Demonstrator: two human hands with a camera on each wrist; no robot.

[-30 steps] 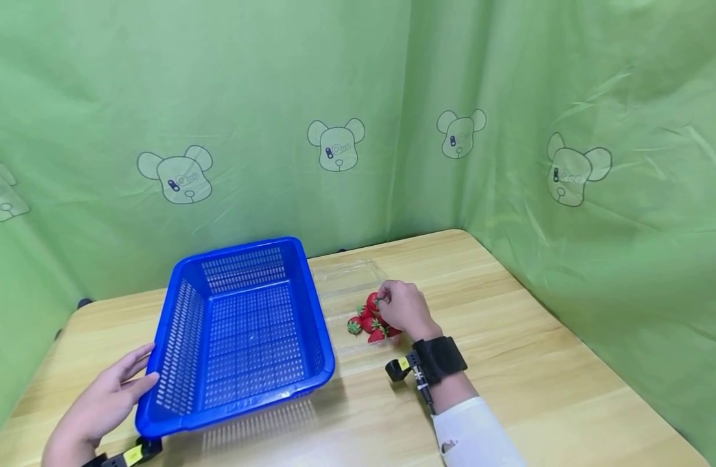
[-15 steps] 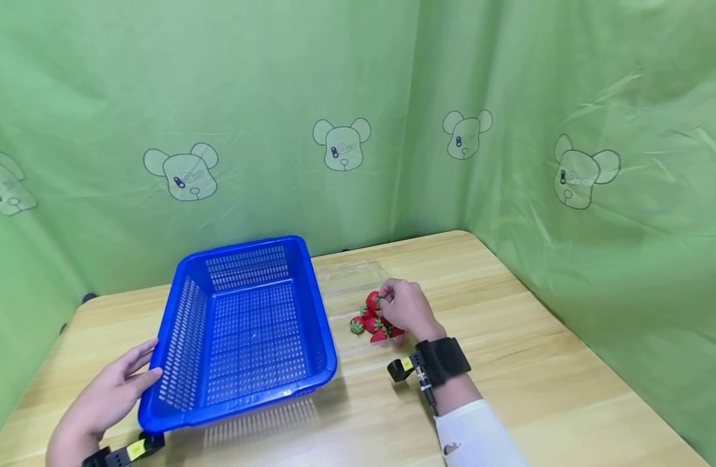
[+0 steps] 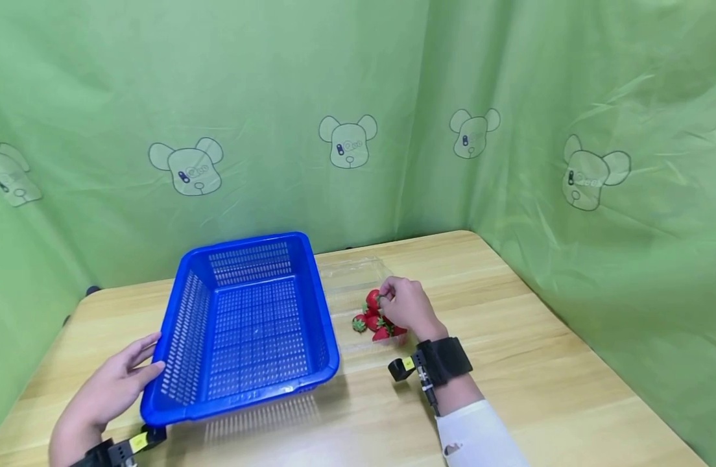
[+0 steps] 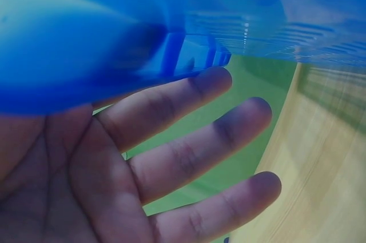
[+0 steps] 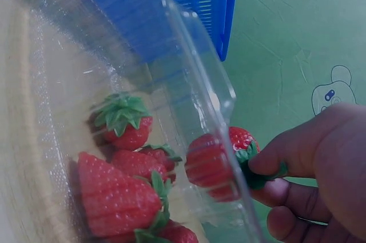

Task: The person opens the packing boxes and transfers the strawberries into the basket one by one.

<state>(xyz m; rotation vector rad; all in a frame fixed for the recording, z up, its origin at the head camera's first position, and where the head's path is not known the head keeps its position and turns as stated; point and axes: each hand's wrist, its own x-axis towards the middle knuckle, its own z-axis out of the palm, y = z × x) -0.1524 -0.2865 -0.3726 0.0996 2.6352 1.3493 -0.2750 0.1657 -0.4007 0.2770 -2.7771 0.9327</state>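
My left hand holds the left rim of a blue plastic basket, thumb at the rim's edge. In the left wrist view its other fingers stretch out below the rim. My right hand pinches a red strawberry by its green leaves, between thumb and fingertips. That strawberry is at the top of a clear plastic box, seen partly through its wall. Several more strawberries lie inside the box, leaves pointing different ways. The basket has slotted walls and a grid floor, with nothing in it.
A clear lid-like panel lies behind the strawberries, beside the basket's right side. The wooden table reaches back to green curtains printed with bear heads. A black camera strap wraps the right wrist.
The whole head view shifts slightly, so everything sits a little further right. Both hands keep their holds on the basket and the strawberry, with little visible movement.
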